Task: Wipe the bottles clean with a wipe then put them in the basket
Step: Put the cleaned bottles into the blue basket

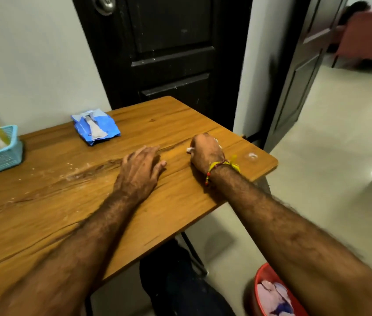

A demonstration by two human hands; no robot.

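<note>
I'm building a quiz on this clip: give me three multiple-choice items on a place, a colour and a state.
1. Where is the blue wipes pack?
A. on the table's far side
B. in the basket
C. on the floor

2. What colour is the basket?
A. red
B. light blue
C. black

3. What is the right hand doing?
A. lying flat
B. hanging off the table
C. gripping something small and white

Answers: 1 A, it lies on the table near the wall. 2 B, its mesh wall is light blue. 3 C, white shows from its fist.
</note>
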